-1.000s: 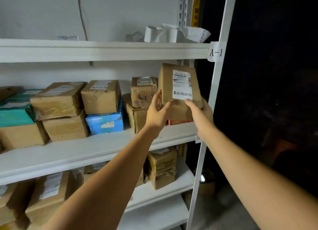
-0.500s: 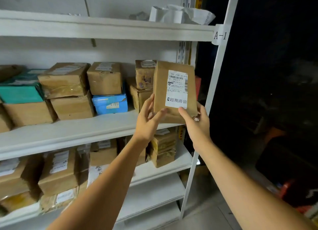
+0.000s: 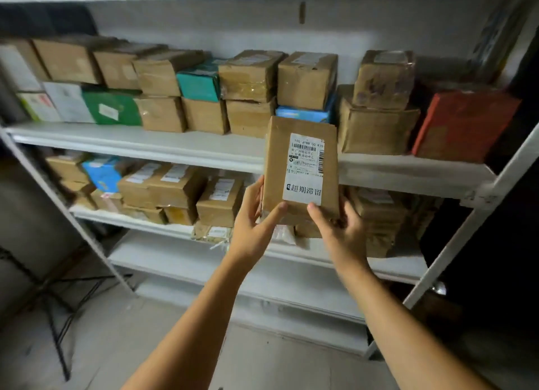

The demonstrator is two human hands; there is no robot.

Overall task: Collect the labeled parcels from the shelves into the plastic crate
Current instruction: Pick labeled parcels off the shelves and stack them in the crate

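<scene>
Before the shelf (image 3: 175, 144), parcel (image 3: 300, 168) drawn clear, lower

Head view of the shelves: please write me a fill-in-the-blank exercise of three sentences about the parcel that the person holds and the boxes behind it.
1. Left hand plus right hand: the number of hands gripping the brown parcel is ____.
2. The label on this parcel is ____ in colour.
3. Of the two loaded shelves of the rack, the green box lies on the ____ one.
Missing words: two; white; upper.
</scene>
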